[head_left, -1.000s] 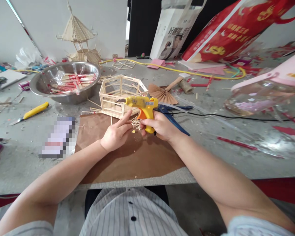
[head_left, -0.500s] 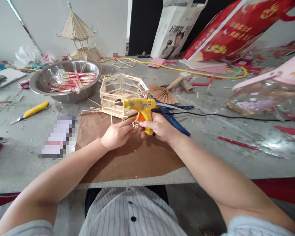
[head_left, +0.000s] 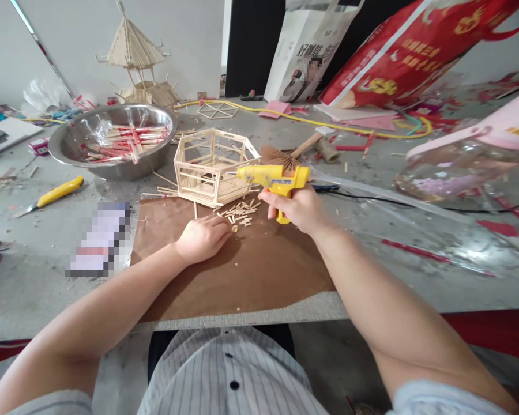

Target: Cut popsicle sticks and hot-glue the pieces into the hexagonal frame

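My right hand [head_left: 305, 208] grips a yellow hot glue gun [head_left: 273, 174], whose nozzle points left at the near right side of a hexagonal frame of thin wooden sticks [head_left: 214, 167]. On the brown sheet, my left hand [head_left: 204, 237] rests with its fingers curled together. A small yellowish bit [head_left: 234, 229] shows at those fingertips; whether they hold it is unclear. Short cut stick pieces [head_left: 241, 213] lie in a loose pile between the left hand and the glue gun. The brown sheet [head_left: 242, 282] lies under both hands.
A steel bowl [head_left: 58, 151] of red-wrapped sticks stands at left, with a yellow utility knife [head_left: 60, 191] and a blurred phone [head_left: 99, 239] nearer me. Behind are a stick pagoda model [head_left: 134, 52] and a yellow hose [head_left: 303, 119]. The gun's black cord [head_left: 372, 200] runs right.
My right hand has moved the glue gun to the right and slightly up, uncovering the pile of short stick pieces. My left fingers, stretched out before, are now curled in.
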`<state>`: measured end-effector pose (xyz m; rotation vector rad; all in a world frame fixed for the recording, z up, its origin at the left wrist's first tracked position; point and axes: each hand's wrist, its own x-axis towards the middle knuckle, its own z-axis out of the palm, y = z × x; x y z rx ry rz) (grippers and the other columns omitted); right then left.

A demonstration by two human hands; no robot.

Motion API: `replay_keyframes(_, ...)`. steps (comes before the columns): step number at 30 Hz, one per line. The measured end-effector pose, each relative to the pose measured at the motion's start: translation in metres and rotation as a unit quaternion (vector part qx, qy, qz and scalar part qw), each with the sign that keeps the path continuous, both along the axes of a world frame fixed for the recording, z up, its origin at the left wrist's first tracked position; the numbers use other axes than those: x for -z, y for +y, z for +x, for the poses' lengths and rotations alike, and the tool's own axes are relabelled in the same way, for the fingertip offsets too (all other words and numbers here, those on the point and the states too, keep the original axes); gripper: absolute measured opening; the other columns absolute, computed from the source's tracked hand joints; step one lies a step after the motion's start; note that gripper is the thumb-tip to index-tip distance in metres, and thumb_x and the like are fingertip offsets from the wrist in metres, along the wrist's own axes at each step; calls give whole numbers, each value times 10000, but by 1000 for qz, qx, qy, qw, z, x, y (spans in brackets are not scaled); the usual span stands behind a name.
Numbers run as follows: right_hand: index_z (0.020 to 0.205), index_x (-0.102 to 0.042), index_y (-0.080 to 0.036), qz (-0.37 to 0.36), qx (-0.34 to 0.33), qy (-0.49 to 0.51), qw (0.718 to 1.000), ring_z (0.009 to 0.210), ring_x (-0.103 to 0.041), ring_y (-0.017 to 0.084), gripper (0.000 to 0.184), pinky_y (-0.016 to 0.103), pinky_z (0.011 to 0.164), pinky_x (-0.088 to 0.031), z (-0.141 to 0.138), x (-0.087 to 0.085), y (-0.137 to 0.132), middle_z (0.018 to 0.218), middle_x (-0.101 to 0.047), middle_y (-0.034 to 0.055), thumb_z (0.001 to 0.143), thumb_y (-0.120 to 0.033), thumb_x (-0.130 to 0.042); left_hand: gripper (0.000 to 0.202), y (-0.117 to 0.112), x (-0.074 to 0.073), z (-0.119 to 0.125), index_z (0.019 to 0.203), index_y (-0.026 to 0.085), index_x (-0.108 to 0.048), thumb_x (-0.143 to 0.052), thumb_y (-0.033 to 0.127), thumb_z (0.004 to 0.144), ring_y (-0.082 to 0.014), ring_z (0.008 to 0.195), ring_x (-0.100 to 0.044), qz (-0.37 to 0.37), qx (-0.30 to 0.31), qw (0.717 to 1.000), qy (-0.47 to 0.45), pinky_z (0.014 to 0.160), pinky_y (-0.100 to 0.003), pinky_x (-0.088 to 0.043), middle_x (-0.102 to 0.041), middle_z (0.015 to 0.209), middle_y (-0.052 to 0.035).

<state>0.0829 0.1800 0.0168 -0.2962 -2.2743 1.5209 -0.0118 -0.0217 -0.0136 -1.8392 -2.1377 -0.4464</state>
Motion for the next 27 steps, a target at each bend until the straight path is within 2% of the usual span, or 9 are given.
replay_keyframes(2,737,-623,-190,60,-2,-27,998,445,-524,116,212,254,477,-433,1,1,1,512,-574,-15,710,-400,-607,259,0,1,0,771,155,-617,-399,262,860,-143,694,-604,3,-25,1000,5,602,-235,-471,-656,757,-45)
replay_keyframes(7,738,-647,-216,177,-22,-12,984,629,-597,173,166,304,600,-471,-5,14,6,694,-644,19,703,-374,-610,191,-1,4,-5,746,186,-636,-475,259,819,-161,683,-576,74,-159,984,-34,563,-241,-431,-654,684,-28)
replay_keyframes(10,772,-633,-222,211,-24,6,977,705,-605,197,160,323,649,-471,-7,17,5,751,-653,26,698,-361,-608,177,0,2,-9,719,193,-643,-504,272,795,-160,664,-557,83,-207,971,-82,543,-237,-402,-645,650,-22)
replay_keyframes(13,802,-602,-221,231,-15,-3,973,659,-591,185,166,309,611,-461,-6,14,0,743,-647,20,688,-342,-600,190,0,-1,-11,740,195,-651,-496,293,791,-150,641,-551,61,-248,956,-143,552,-237,-388,-644,661,-20)
replay_keyframes(21,726,-516,-210,323,-13,-6,946,570,-546,146,139,254,522,-387,-6,13,-4,647,-603,6,707,-341,-557,224,1,-1,-16,763,192,-658,-492,341,779,-149,672,-578,56,-281,929,-235,605,-240,-391,-666,726,-27)
replay_keyframes(27,671,-478,-213,344,-5,-5,939,533,-516,128,216,240,494,-355,-7,18,-3,605,-577,-6,702,-406,-572,221,2,0,-17,740,189,-655,-494,336,771,-141,648,-572,61,-280,924,-251,589,-234,-386,-666,703,-22)
